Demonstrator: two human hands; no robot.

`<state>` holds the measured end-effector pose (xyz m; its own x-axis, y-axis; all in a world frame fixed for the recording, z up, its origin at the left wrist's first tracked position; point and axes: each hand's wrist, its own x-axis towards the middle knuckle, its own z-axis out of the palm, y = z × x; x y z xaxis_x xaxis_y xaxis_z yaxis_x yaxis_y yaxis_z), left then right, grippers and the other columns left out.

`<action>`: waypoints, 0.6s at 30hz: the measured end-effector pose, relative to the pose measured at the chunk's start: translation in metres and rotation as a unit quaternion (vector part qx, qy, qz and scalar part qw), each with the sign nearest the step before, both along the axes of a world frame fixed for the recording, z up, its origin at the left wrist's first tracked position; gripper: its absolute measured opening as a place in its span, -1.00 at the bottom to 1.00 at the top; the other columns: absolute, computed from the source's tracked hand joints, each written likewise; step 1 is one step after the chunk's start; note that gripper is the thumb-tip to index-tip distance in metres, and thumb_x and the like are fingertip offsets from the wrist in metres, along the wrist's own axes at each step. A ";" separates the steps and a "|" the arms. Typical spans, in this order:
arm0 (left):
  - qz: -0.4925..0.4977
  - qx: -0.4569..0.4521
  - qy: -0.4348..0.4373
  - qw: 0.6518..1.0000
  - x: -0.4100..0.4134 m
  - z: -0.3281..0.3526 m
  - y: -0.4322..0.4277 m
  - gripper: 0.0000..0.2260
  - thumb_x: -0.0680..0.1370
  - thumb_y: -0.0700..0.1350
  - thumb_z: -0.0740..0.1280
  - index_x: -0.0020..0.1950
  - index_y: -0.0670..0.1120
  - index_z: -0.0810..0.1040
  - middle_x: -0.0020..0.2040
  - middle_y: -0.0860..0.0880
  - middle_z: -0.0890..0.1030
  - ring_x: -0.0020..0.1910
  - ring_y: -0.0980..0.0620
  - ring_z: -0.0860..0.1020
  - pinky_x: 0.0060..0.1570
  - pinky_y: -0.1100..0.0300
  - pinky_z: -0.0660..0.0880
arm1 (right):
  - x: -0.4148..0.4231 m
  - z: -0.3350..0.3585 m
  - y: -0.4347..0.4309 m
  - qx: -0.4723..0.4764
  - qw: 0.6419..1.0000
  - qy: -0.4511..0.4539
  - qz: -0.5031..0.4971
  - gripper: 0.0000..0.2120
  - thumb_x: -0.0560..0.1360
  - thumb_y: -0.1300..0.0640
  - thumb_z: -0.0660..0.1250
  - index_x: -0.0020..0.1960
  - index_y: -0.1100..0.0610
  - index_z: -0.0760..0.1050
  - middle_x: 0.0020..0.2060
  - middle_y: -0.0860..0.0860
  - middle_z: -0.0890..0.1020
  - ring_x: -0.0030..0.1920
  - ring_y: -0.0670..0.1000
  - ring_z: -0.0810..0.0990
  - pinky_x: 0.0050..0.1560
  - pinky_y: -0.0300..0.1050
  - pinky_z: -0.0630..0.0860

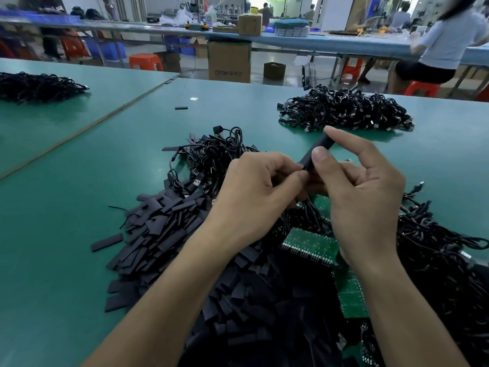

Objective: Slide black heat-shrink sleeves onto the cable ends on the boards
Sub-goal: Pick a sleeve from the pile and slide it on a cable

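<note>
Mid-frame, the right hand point(362, 197) pinches one black heat-shrink sleeve point(317, 152) between thumb and forefinger, while the left hand point(254, 189), fingers curled, pinches its lower end; the cable end there is hidden. This sleeve looks only partly on. Much seems left: a big pile of loose sleeves point(158, 229) lies lower left on the worktop point(66, 207), with green boards point(309, 246) beneath the hands.

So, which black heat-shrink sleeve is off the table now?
The tilted black sleeve pinched in the right hand, with the left hand at its lower end; the other flat sleeves lie heaped on the green table.
</note>
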<state>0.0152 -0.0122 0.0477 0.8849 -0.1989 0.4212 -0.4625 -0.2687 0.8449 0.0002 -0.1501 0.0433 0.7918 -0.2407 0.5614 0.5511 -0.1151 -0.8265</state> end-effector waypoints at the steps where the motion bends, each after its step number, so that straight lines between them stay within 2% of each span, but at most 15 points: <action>1: 0.001 -0.002 0.003 1.000 0.000 0.000 0.000 -0.89 0.58 -0.19 0.41 -0.13 -0.09 0.69 -0.32 0.00 0.70 -0.37 0.11 0.64 -0.28 0.19 0.62 | 0.000 0.000 0.000 -0.002 1.000 0.003 0.001 -0.72 0.56 0.13 0.42 0.18 -0.18 0.56 -0.31 -0.05 0.73 -0.37 0.00 0.71 -0.28 -0.16 0.65; 4: 0.007 -0.006 0.005 1.000 -0.001 0.000 -0.001 -0.89 0.59 -0.18 0.40 -0.12 -0.11 0.69 -0.32 -0.01 0.70 -0.36 0.11 0.65 -0.27 0.14 0.62 | 0.000 -0.001 0.001 -0.013 1.000 0.016 0.001 -0.70 0.55 0.13 0.43 0.19 -0.18 0.54 -0.31 -0.06 0.73 -0.35 -0.01 0.71 -0.26 -0.15 0.65; 8: 0.006 0.002 0.012 1.000 0.000 0.002 0.001 -0.90 0.58 -0.16 0.40 -0.11 -0.12 0.69 -0.31 -0.04 0.70 -0.36 0.08 0.65 -0.26 0.08 0.63 | -0.001 0.003 0.001 -0.015 1.000 0.018 0.001 -0.74 0.56 0.16 0.42 0.08 -0.20 0.50 -0.29 -0.03 0.72 -0.36 0.02 0.70 -0.25 -0.02 0.68; 11: -0.025 0.004 0.036 0.999 -0.001 0.004 0.002 -0.91 0.58 -0.16 0.41 -0.08 -0.13 0.68 -0.29 -0.02 0.71 -0.34 0.13 0.65 -0.27 0.26 0.57 | -0.002 0.006 -0.001 -0.024 0.999 0.026 -0.002 -0.75 0.55 0.16 0.42 0.06 -0.16 0.48 -0.25 -0.03 0.72 -0.35 0.00 0.68 -0.32 -0.14 0.62; 13: -0.042 0.010 0.048 0.998 -0.001 0.006 0.005 -0.95 0.56 -0.13 0.44 -0.07 -0.09 0.67 -0.25 0.02 0.71 -0.29 0.14 0.65 -0.24 0.30 0.55 | -0.002 0.008 -0.003 -0.020 0.999 0.038 -0.010 -0.76 0.55 0.16 0.42 0.08 -0.13 0.46 -0.25 -0.05 0.73 -0.32 0.02 0.68 -0.33 -0.14 0.59; 14: -0.052 0.023 0.058 0.997 0.000 0.005 0.007 -0.96 0.54 -0.11 0.47 -0.05 -0.05 0.67 -0.21 0.03 0.71 -0.24 0.14 0.65 -0.18 0.27 0.58 | -0.002 0.008 -0.004 -0.013 0.999 0.041 -0.016 -0.76 0.55 0.16 0.41 0.09 -0.11 0.45 -0.25 -0.05 0.72 -0.31 0.01 0.68 -0.34 -0.16 0.57; 16: -0.068 0.075 0.087 0.991 0.003 0.003 0.011 -0.85 0.47 -0.05 0.54 0.00 0.02 0.66 -0.12 0.06 0.70 -0.13 0.12 0.67 0.00 0.14 0.62 | -0.002 0.009 -0.007 0.017 0.999 0.044 -0.025 -0.73 0.55 0.20 0.41 0.13 -0.09 0.43 -0.25 -0.04 0.73 -0.30 -0.03 0.69 -0.32 -0.23 0.55; 18: -0.071 0.123 0.105 0.984 0.004 0.000 0.012 -0.82 0.44 -0.02 0.56 -0.01 0.08 0.65 -0.12 0.07 0.69 -0.12 0.09 0.67 0.04 0.03 0.63 | -0.002 0.011 -0.008 0.048 0.997 0.047 -0.029 -0.73 0.55 0.22 0.41 0.15 -0.04 0.43 -0.24 -0.02 0.73 -0.28 -0.02 0.70 -0.28 -0.24 0.56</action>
